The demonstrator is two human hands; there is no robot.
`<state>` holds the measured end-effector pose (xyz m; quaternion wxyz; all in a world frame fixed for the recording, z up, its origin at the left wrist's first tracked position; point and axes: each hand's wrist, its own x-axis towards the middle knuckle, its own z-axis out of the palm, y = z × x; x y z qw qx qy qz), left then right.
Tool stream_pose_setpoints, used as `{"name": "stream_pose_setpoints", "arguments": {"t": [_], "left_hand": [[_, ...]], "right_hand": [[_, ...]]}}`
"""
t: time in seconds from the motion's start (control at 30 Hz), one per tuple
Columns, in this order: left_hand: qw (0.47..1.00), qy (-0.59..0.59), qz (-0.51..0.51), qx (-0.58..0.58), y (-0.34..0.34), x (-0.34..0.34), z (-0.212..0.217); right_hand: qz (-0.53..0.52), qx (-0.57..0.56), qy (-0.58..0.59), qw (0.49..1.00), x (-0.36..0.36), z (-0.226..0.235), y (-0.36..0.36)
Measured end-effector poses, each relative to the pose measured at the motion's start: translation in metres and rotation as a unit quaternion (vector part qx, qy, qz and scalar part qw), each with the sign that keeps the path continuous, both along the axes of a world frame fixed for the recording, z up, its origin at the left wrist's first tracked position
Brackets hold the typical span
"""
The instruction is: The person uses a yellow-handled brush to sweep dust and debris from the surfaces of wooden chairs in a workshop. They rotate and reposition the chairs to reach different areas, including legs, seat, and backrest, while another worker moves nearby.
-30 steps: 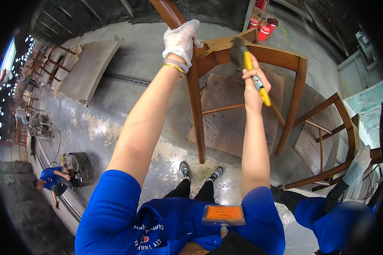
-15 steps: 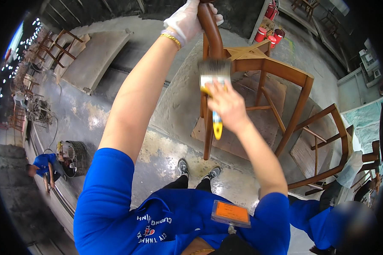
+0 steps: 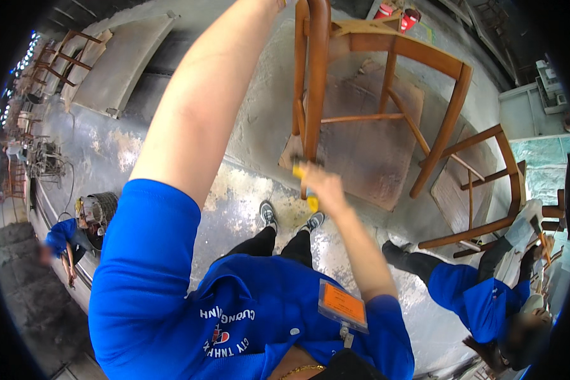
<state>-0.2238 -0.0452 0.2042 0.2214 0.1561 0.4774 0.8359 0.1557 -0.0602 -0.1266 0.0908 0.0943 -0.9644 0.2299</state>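
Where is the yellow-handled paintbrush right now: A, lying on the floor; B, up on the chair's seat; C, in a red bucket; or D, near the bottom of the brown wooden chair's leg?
D: the right hand holds the yellow-handled paintbrush against the lower end of the brown wooden chair's leg, just above the floor.

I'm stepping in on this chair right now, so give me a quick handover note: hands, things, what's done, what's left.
Right hand grips a yellow-handled brush against the lower end of the wooden chair's near leg.
Left hand is out of view past the top edge; the raised arm reaches toward the chair's top.
Chair stands on a brown board.
Done: chair frame looks glossy brown.
Left: can't tell which parts remain uncoated.
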Motion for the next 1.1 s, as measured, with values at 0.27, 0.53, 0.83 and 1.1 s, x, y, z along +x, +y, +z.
{"name": "stream_pose_setpoints", "arguments": {"t": [0.27,0.53,0.83,1.1], "left_hand": [[0.999,0.042,-0.006,0.018,0.004,-0.003,-0.009],[0.994,0.077,0.016,0.072,0.009,0.015,-0.014],[0.991,0.088,0.044,0.090,0.013,0.038,-0.014],[0.975,0.009,-0.086,0.203,0.005,0.040,-0.031]], "right_hand": [[-0.011,0.084,0.107,0.991,-0.010,0.011,0.002],[-0.444,-0.410,-0.216,0.767,0.119,-0.158,-0.025],[-0.141,-0.855,0.093,0.490,-0.062,0.049,0.115],[-0.485,-0.812,-0.107,0.306,0.069,-0.115,0.038]]}}
